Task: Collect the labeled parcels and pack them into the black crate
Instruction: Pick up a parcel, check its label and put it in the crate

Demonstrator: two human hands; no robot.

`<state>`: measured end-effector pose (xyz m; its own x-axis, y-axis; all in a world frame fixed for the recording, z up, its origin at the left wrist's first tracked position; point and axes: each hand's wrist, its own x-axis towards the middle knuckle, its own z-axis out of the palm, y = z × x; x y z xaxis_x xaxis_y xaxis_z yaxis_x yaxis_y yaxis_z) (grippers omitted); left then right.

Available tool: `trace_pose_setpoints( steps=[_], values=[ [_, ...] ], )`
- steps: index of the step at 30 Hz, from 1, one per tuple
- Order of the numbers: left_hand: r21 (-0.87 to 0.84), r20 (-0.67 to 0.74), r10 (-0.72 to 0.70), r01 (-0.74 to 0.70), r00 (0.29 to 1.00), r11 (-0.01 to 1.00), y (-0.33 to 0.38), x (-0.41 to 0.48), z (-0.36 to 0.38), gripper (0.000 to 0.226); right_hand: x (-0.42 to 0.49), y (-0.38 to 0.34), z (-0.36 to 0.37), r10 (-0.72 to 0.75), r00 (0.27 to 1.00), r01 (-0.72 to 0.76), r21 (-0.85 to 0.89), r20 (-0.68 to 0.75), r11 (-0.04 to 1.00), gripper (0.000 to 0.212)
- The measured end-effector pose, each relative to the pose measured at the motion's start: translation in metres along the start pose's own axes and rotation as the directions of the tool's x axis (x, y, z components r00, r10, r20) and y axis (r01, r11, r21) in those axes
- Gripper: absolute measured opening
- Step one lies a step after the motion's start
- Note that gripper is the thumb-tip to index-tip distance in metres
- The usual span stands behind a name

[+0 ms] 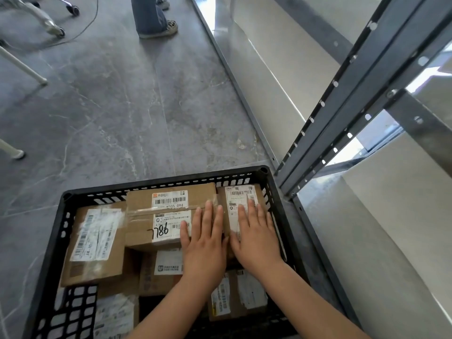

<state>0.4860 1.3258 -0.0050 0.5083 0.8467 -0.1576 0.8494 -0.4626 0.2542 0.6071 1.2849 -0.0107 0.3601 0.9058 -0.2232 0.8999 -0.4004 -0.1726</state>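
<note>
1. The black crate (171, 179) stands on the grey floor (122, 106). Its right side is just beside the metal rack (347, 106). All visible parcels lie inside the crate, labels up.

2. Near edge: the near-left parcel (115, 314) lies left of centre and is cut off by the frame. The near-right parcel (238, 293) lies right of centre, partly under the right forearm.

3. Centre: the middle parcel (166, 265) sits in a lower layer. The large parcel and the left wrist partly cover it.

4. Left wall: the left parcel (94, 243) lies along this wall and carries one long white label.

5. Far edge: the large parcel (161, 211) is taped and carries two white labels; the nearer one bears a handwritten number. The corner parcel (241, 199) fills the far right corner and touches the right end of the large parcel.

6. Left hand (205, 243): fingers straight and slightly spread, palm flat on the right end of the large parcel. It grips nothing.

7. Right hand (256, 238): fingers straight and spread, palm flat on the corner parcel. It grips nothing. The two thumbs lie close together over the seam between the two parcels.

8. Beyond the crate: a standing person's legs (154, 18) and a wheeled chair base (49, 18) at the far end of the floor.
</note>
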Motion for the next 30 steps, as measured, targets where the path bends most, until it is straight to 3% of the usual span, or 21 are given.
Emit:
trace_pose_setpoints(
  steps=[7,9,11,14,16,18,25,30],
  values=[
    [-0.139,-0.019,0.063,-0.065,0.998,0.988,-0.007,0.002,-0.016,0.062,-0.008,0.005,-0.008,-0.036,0.999,0.035,0.140,0.003,0.990,0.068],
    [-0.324,-0.123,0.079,-0.115,0.989,0.939,-0.008,0.007,-0.041,0.049,-0.010,-0.003,-0.028,-0.051,0.995,0.072,0.257,-0.087,0.964,0.065],
    [-0.558,-0.182,0.057,-0.151,0.982,0.816,-0.008,0.014,-0.082,0.035,-0.013,-0.018,-0.062,-0.038,0.989,0.101,0.449,-0.146,0.888,0.055],
    [-0.702,-0.152,0.083,-0.167,0.985,0.693,-0.013,0.011,-0.170,0.025,-0.025,-0.045,-0.141,-0.016,0.993,0.091,0.682,-0.115,0.726,0.036],
    [-0.706,-0.125,0.166,-0.205,0.978,0.678,-0.015,0.001,-0.242,0.023,-0.039,-0.065,-0.208,0.011,0.995,0.075,0.808,-0.100,0.585,0.031],
    [-0.698,-0.134,0.203,-0.237,0.970,0.676,-0.012,-0.014,-0.319,0.023,-0.056,-0.083,-0.278,0.007,0.995,0.078,0.853,-0.095,0.515,0.031],
    [-0.714,-0.174,0.246,-0.294,0.954,0.635,0.045,-0.073,-0.549,0.026,-0.125,-0.113,-0.515,-0.031,0.991,0.125,0.841,-0.127,0.527,0.032],
    [-0.729,-0.194,0.393,-0.400,0.899,0.556,0.106,-0.125,-0.660,0.029,-0.204,-0.102,-0.644,0.039,0.977,0.155,0.825,-0.209,0.543,0.036]
  ],
)
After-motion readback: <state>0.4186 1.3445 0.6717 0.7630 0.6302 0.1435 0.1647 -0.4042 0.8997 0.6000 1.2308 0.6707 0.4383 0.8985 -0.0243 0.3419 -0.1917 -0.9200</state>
